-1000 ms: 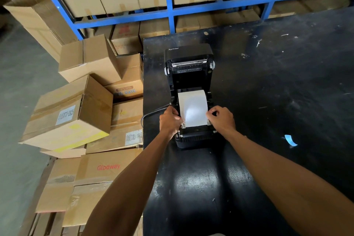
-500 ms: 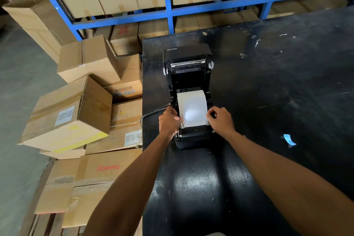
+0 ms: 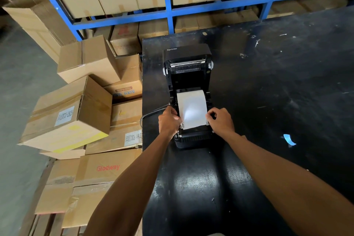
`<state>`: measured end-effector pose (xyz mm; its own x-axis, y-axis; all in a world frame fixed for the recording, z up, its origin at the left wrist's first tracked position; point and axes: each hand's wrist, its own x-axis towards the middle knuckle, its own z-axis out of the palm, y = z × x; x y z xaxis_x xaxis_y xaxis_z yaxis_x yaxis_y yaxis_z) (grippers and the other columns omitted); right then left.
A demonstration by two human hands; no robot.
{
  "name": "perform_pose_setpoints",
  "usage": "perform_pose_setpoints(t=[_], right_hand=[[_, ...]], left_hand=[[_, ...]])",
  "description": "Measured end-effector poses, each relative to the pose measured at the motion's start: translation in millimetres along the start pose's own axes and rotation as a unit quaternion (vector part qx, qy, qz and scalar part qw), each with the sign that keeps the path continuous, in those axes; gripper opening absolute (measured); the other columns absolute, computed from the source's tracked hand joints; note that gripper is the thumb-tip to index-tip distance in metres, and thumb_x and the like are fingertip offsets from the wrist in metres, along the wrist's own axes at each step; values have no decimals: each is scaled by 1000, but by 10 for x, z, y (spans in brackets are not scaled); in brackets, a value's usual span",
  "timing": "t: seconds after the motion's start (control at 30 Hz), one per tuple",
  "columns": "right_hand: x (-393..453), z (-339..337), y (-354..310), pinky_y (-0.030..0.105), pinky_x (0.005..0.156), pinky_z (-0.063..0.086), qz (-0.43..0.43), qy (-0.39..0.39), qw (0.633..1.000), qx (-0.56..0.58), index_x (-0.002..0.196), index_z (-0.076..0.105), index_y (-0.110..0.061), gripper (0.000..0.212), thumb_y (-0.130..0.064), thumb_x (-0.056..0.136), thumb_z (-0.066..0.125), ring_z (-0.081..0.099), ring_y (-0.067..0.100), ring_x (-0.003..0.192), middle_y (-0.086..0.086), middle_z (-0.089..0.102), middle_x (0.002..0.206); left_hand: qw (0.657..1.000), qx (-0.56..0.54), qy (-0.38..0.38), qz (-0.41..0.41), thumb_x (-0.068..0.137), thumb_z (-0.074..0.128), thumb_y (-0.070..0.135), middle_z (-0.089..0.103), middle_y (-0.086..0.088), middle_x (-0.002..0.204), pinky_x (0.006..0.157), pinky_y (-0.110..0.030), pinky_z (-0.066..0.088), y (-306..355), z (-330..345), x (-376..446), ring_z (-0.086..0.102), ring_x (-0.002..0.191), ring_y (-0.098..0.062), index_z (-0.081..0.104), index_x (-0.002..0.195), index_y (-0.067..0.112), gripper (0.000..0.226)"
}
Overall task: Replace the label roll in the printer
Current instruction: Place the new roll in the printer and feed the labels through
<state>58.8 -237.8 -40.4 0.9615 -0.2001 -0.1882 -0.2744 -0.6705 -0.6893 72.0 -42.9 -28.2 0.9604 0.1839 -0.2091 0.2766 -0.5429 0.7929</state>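
A black label printer (image 3: 188, 74) stands near the left edge of a black table (image 3: 268, 92), its lid swung open and upright at the back. A white label roll (image 3: 192, 107) lies in its bay, with paper drawn forward toward the front slot. My left hand (image 3: 168, 121) pinches the paper's left edge at the guide. My right hand (image 3: 220, 121) pinches the right edge, fingers curled. Both hands sit just behind the printer's front bar (image 3: 195, 139).
A grey cable (image 3: 151, 113) leaves the printer's left side. A blue paper scrap (image 3: 289, 139) lies on the table to the right. Stacked cardboard boxes (image 3: 76, 113) crowd the floor left of the table. Blue shelving (image 3: 168, 11) with several boxes runs behind.
Hardly anything has moved. Both hands stay on the paper's edges, with only small finger shifts.
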Motion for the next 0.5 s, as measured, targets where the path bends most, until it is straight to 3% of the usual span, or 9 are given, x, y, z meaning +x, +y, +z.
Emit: perform_pose_setpoints(t=[0.2,0.33,0.4,0.5], right_hand=[[-21,-19,-24,47,89,54,1,-6,1000,-9,81,63,-30,10,-30,90,58,60,27,94,1,50,109],[-33,-32,-37,44,87,53,-4,-8,1000,-21,84,64,-30,9,-29,90,58,60,29,96,3,51,113],[-36,-47,-34,46,86,55,-7,-10,999,-29,86,66,-29,8,-29,90,59,61,30,95,3,50,114],[-39,-69,-47,48,83,58,-10,-17,999,-34,87,68,-28,9,-29,90,60,64,32,88,4,50,115]], left_hand=[[1000,3,-17,-24,78,74,6,70,-15,104,48,-19,46,29,-25,26,65,72,-19,62,100,10,25],[1000,17,-8,-9,80,73,3,71,-15,105,49,-16,44,16,-4,29,64,78,-22,62,103,9,25],[1000,29,-7,4,82,74,3,71,-14,108,57,-20,50,18,1,23,66,85,-25,63,105,9,26],[999,49,-5,18,83,74,4,70,-15,111,82,-40,61,30,2,28,68,98,-33,63,109,9,28]])
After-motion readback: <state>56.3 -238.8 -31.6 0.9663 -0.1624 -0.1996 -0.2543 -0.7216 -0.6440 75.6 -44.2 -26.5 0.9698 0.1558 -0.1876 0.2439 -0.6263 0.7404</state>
